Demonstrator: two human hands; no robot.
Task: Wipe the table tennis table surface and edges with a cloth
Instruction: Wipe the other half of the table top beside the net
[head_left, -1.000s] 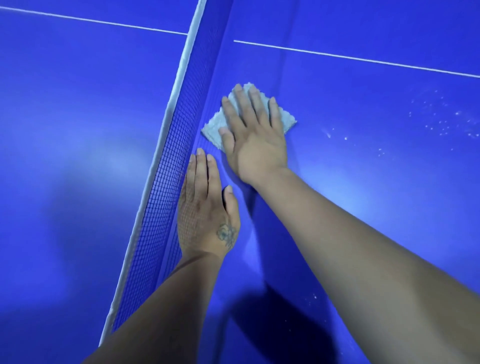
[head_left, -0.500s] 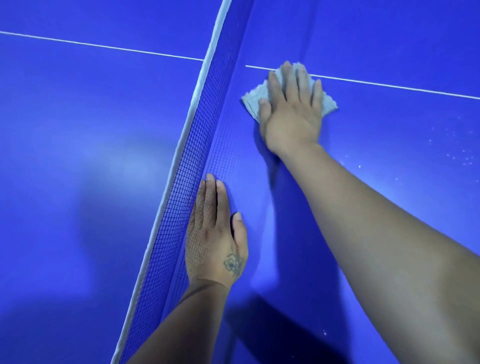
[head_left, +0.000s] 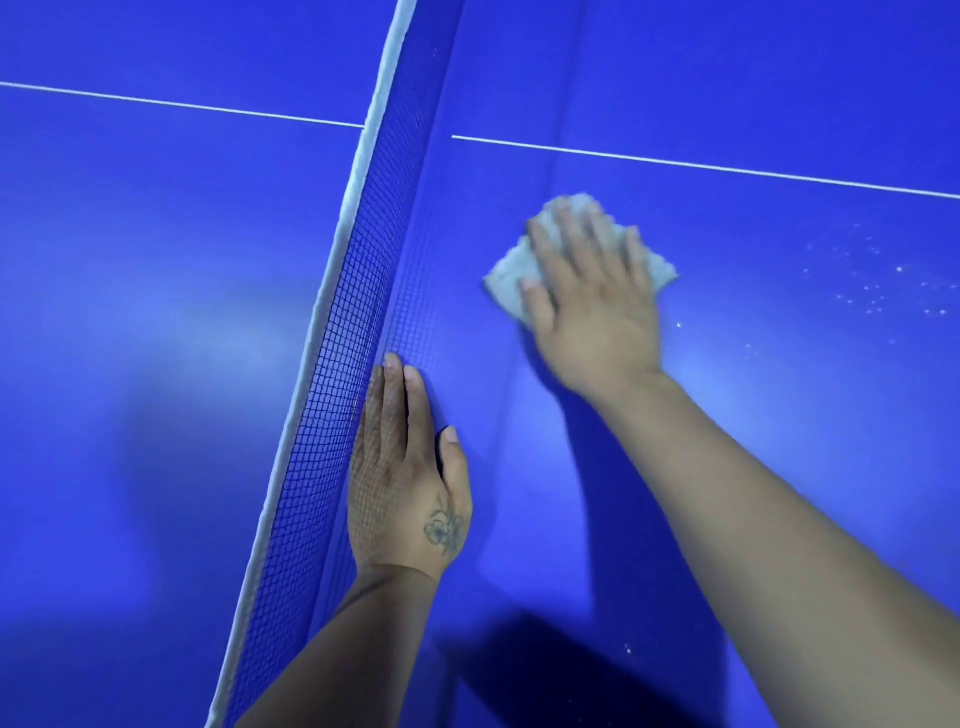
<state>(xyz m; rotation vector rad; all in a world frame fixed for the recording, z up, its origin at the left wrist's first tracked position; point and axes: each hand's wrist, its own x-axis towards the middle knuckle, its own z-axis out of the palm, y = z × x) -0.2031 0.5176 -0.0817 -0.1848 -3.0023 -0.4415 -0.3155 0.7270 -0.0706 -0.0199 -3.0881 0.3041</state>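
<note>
The cloth (head_left: 506, 278) has slid back off the white line (head_left: 701, 165) and away from the net (head_left: 358, 291), right hand (head_left: 592, 306) riding it, blurred. Left to right now: the left hand (head_left: 408, 478) lies flat on the blue surface (head_left: 156, 338), fingers straight and together, its outer edge against the net. The right hand presses the cloth with fingers spread; the cloth's long axis runs across, left to right. White specks (head_left: 872, 291) lie further right.

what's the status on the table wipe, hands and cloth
Right hand flat, pressing cloth on the table, blurred. Left hand flat by the net. White specks to the cloth's right.
</note>
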